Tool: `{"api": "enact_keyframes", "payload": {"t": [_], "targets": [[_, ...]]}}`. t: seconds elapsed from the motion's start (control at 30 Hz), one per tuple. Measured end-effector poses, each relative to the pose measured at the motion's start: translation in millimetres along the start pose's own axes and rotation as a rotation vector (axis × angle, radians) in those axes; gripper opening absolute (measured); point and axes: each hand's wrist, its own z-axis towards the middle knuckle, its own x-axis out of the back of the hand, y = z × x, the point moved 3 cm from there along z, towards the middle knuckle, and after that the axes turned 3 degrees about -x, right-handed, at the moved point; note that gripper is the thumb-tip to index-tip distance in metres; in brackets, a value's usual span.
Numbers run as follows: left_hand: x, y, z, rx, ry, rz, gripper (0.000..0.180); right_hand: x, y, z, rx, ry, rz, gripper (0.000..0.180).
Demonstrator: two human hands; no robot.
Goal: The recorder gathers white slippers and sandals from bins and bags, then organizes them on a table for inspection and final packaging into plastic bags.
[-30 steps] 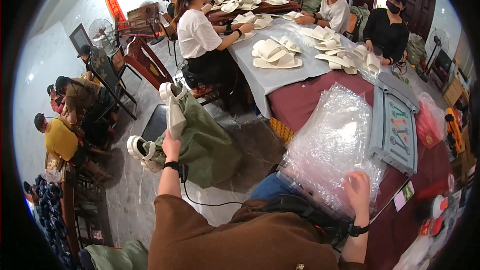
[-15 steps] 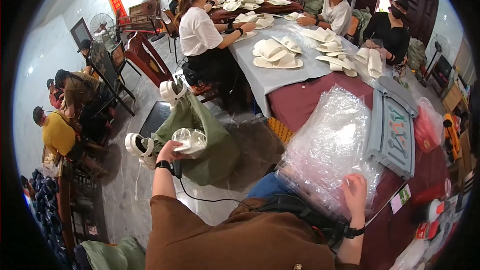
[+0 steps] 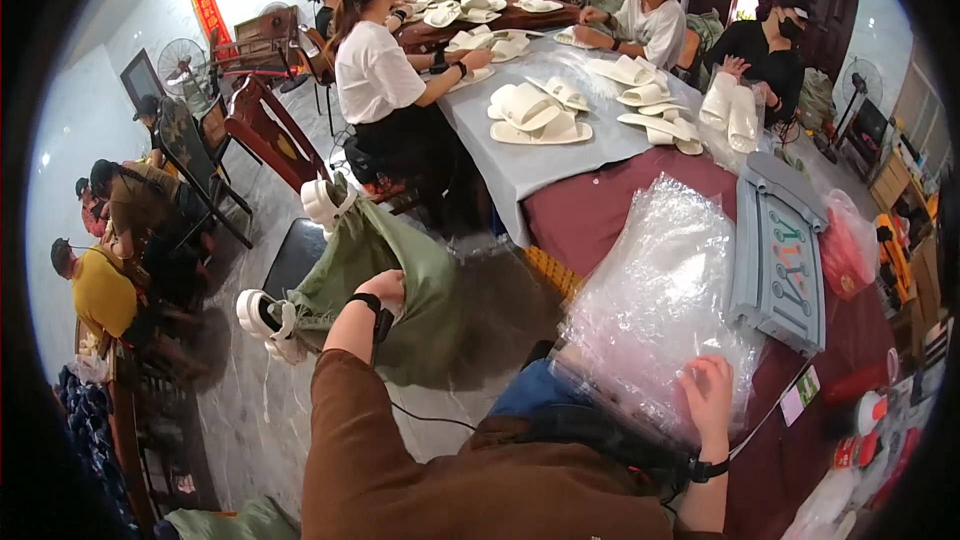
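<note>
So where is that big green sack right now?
In the head view the green sack sits on the floor at the person's left, beside the dark red table. The left hand reaches into its mouth.

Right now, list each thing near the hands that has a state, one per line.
green sack: open-mouthed, sagging on the floor
left hand: reaching into the green sack's mouth, fingers hidden
right hand: palm down on the clear plastic bags
clear plastic bags: piled loose and crinkled on the table edge
white slippers: lying on the floor beside the sack
grey tool case: shut, lying flat
</note>
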Motion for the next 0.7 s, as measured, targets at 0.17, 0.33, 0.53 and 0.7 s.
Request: {"api": "enact_keyframes", "payload": {"t": [0.17,0.33,0.53,0.7], "targets": [[-123.5,-189.1,7.1,-0.509,0.407,-1.06,0.057,-11.0,-10.9,16.0,0.088,-0.034,0.093,0.021],[-104.5,-123.3,1.4,-0.136,0.122,-1.57,0.057,-10.7,-4.0,8.3,0.055,0.02,0.038,0.021],[31.3,-76.6,-79.6,-0.432,0.781,-1.598,0.054,-11.9,-0.2,8.3,0.058,0.032,0.045,0.02],[125.3,-105.2,-129.6,-0.652,0.745,-1.628,0.046,-8.2,-0.4,5.4,0.058,0.045,0.065,0.02]]}}
